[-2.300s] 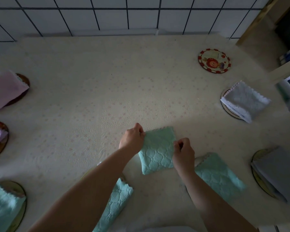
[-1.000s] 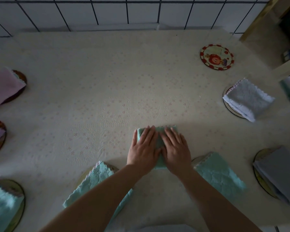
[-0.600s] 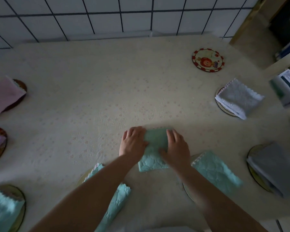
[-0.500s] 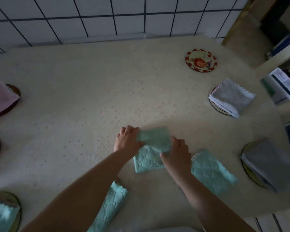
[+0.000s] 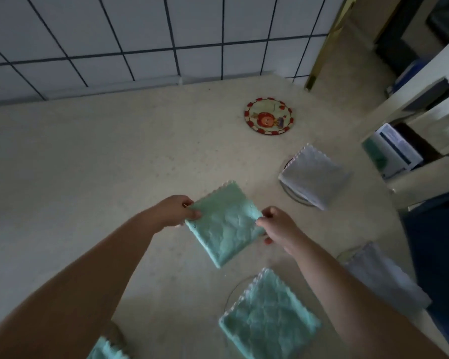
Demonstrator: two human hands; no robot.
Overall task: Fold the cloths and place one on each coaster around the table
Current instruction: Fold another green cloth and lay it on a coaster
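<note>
A folded mint-green cloth (image 5: 224, 224) hangs just above the table. My left hand (image 5: 175, 209) pinches its left corner and my right hand (image 5: 276, 224) pinches its right edge. Far beyond it lies a bare round coaster (image 5: 268, 116) with a red rim and a cartoon face. Another folded green cloth (image 5: 268, 320) covers a coaster near the front. A folded white cloth (image 5: 313, 177) rests on a coaster at the right. A grey cloth (image 5: 384, 278) lies on a coaster at the right front.
The cream tablecloth (image 5: 101, 164) runs back to a white tiled wall (image 5: 140, 35). A third green cloth's corner (image 5: 104, 349) shows at the bottom edge. A pale shelf unit (image 5: 423, 120) with a box stands off the table's right side.
Both hands were pressing the green cloth flat on the table. They have since gripped its sides and lifted it, carrying it away from me and to the right. The camera has turned right.
</note>
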